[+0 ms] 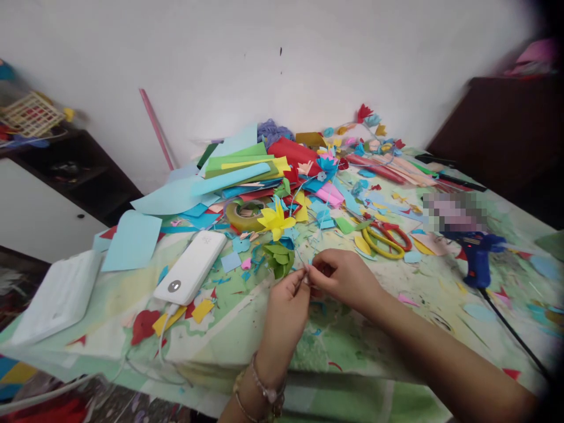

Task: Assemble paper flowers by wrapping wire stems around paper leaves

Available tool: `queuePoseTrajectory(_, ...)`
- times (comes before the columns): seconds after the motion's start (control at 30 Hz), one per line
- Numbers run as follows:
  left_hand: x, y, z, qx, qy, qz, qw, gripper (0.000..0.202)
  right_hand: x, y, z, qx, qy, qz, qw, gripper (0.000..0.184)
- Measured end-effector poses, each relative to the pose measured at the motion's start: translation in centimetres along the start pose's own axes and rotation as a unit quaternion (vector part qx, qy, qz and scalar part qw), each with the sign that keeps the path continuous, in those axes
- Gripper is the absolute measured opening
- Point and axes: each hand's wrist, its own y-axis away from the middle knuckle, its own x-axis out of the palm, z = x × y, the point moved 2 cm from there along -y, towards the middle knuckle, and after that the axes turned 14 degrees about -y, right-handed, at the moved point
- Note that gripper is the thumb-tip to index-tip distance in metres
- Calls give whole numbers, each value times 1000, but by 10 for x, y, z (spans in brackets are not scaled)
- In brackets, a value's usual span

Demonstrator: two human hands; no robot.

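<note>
My left hand (pixel 288 296) is closed in a pinch over the front half of the table. Its fingertips meet those of my right hand (pixel 346 279), which is pinching too. A thin pale blue string (pixel 298 254) runs down into the fingers of both hands; its end is hidden by them. Just beyond my left hand lies a green paper flower (pixel 279 259), with a yellow paper flower (pixel 277 220) behind it. More paper flowers, such as a blue one (pixel 326 166), are strung farther back.
Yellow-and-red-handled scissors (pixel 383 242) and a blue glue gun (pixel 478 258) lie to the right. On the left are a white power bank (pixel 191 267) with a cable and a roll of tape (pixel 244 216). Coloured paper sheets (pixel 238 170) pile up at the back; scraps litter the cloth.
</note>
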Motion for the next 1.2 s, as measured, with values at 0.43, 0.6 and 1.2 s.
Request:
queuePoseTrajectory(0.43, 2, 4, -7, 30, -20, 32, 999, 29, 3, 0, -8, 1, -28, -15, 999, 32)
queuePoseTrajectory(0.6, 6, 3, -7, 19, 60, 27, 998, 30, 5, 0, -9, 10, -104, -41, 994, 37)
queuePoseTrajectory(1.2, 11, 7, -3, 39, 87, -12, 995, 30, 13, -1, -10, 149, -461, -69, 872, 33)
